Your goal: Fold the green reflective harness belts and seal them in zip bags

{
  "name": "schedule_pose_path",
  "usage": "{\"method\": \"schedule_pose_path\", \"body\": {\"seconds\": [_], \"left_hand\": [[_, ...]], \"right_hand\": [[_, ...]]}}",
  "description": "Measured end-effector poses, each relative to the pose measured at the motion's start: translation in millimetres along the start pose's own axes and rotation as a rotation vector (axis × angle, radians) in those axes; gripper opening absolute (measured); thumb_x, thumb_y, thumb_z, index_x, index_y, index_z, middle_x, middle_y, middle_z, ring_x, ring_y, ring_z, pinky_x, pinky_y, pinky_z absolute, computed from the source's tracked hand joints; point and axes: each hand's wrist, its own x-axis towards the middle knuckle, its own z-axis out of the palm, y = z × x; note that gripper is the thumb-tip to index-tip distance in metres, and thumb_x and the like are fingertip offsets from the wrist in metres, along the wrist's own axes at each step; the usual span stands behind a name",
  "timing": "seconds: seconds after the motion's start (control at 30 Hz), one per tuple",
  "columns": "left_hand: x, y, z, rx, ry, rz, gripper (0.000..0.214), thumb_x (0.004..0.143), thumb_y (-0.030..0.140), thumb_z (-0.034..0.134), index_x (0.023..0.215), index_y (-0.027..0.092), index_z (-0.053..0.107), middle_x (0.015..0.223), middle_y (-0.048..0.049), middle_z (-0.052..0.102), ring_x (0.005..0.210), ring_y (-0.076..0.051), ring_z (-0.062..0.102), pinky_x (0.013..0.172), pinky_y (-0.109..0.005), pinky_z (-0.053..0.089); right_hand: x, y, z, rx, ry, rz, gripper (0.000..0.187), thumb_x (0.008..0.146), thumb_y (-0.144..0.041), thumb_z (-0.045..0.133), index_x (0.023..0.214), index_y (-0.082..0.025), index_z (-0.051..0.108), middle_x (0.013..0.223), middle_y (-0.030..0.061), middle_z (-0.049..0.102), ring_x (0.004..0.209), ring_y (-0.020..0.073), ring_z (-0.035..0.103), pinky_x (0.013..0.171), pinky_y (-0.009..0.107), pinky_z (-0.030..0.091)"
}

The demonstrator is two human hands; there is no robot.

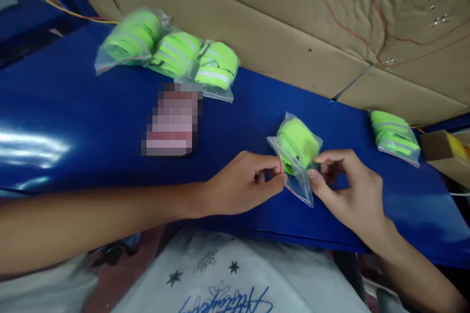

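A small clear zip bag [296,156] with a rolled neon-green band inside lies on the glossy blue table [73,122]. My left hand [244,183] pinches the bag's open edge on its left side, thumb against forefinger. My right hand [348,190] pinches the same edge from the right, its other fingers curled. The bag rests tilted between both hands, near the table's front edge.
Three filled bags of green bands [172,51] lie in a cluster at the back left. Another filled bag [394,137] sits at the right. A blurred pinkish patch [172,120] is mid-table. Cardboard [293,19] lines the back; a small box [442,145] is far right.
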Motion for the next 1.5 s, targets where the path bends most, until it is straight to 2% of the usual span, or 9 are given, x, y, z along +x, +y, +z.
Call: {"method": "schedule_pose_path", "body": {"seconds": [0.17,0.33,0.43,0.5,0.57,0.73,0.97,1.17,1.5], "left_hand": [[0.4,-1.9,-2.0,0.134,-0.024,0.147,0.023,0.098,0.026,0.056,0.080,0.014,0.065,0.070,0.0036,0.056,0.058,-0.004,0.049,0.055,-0.016,0.038],[-7.0,6.6,-6.6,0.230,-0.112,0.340,0.020,0.099,0.027,0.056,0.085,0.017,0.066,0.082,0.0008,0.066,0.068,-0.007,0.055,0.063,-0.020,0.043],[-2.8,9.1,-10.8,0.149,0.159,0.290,0.015,0.095,0.034,0.067,0.095,0.021,0.062,0.091,-0.0007,0.067,0.081,-0.011,0.060,0.074,-0.023,0.048],[5.3,7.1,-13.9,0.034,0.425,0.207,0.042,0.082,0.039,0.081,0.111,0.023,0.056,0.116,-0.0057,0.064,0.102,-0.016,0.062,0.086,-0.027,0.052],[14.4,4.2,-16.5,-0.171,0.498,0.080,0.075,0.069,0.041,0.091,0.128,0.025,0.047,0.136,-0.0103,0.056,0.122,-0.023,0.058,0.095,-0.032,0.054],[23.6,2.9,-18.7,-0.618,0.083,-0.110,0.077,0.074,0.039,0.089,0.139,0.022,0.051,0.126,-0.0110,0.068,0.106,-0.022,0.069,0.086,-0.033,0.060],[20.9,1.2,-21.7,-0.536,0.182,-0.125,0.056,0.080,0.041,0.085,0.128,0.017,0.067,0.107,-0.0059,0.071,0.079,-0.013,0.063,0.061,-0.023,0.059],[21.9,-4.4,-20.3,-0.519,0.190,-0.152,0.054,0.080,0.041,0.085,0.126,0.018,0.070,0.103,-0.0059,0.072,0.082,-0.014,0.062,0.062,-0.023,0.058],[19.4,-6.0,-19.6,-0.439,0.210,-0.195,0.027,0.080,0.037,0.084,0.084,0.011,0.076,0.080,-0.0013,0.066,0.073,-0.010,0.056,0.064,-0.022,0.054]], "right_hand": [[0.8,-5.0,2.7,0.059,-0.147,-0.004,0.039,0.092,-0.038,0.072,0.125,-0.022,0.062,0.131,0.0120,0.066,0.109,0.0244,0.070,0.086,0.037,0.061],[-3.8,4.2,-2.9,0.352,0.084,0.157,0.012,0.096,-0.026,0.066,0.108,-0.024,0.065,0.113,0.0065,0.074,0.098,0.0195,0.073,0.083,0.031,0.061],[-0.4,15.1,-6.1,0.614,0.200,0.308,0.010,0.093,-0.033,0.070,0.097,-0.025,0.066,0.088,0.0015,0.070,0.076,0.0150,0.068,0.067,0.025,0.056],[4.8,20.2,-6.8,0.809,0.221,0.422,0.017,0.089,-0.038,0.075,0.094,-0.026,0.065,0.084,0.0005,0.067,0.072,0.0155,0.065,0.064,0.026,0.055],[10.8,23.0,-7.1,0.947,0.191,0.507,0.023,0.087,-0.045,0.075,0.092,-0.026,0.063,0.087,0.0024,0.068,0.076,0.0190,0.068,0.065,0.030,0.057],[20.6,27.2,-8.9,1.056,-0.029,0.569,0.035,0.086,-0.053,0.073,0.105,-0.025,0.065,0.098,0.0085,0.074,0.072,0.0229,0.069,0.062,0.037,0.060],[24.2,38.0,-12.5,0.812,0.178,0.416,0.017,0.089,-0.033,0.077,0.102,-0.027,0.069,0.112,0.0035,0.072,0.084,0.0145,0.068,0.078,0.027,0.058],[23.7,56.1,-20.8,0.705,-0.065,0.354,0.024,0.090,-0.036,0.076,0.113,-0.030,0.077,0.122,0.0044,0.072,0.104,0.0173,0.069,0.088,0.027,0.056],[28.5,71.2,-40.7,0.523,-0.219,0.244,0.035,0.087,-0.028,0.079,0.122,-0.031,0.077,0.114,0.0072,0.075,0.095,0.0196,0.072,0.077,0.028,0.059]]}}
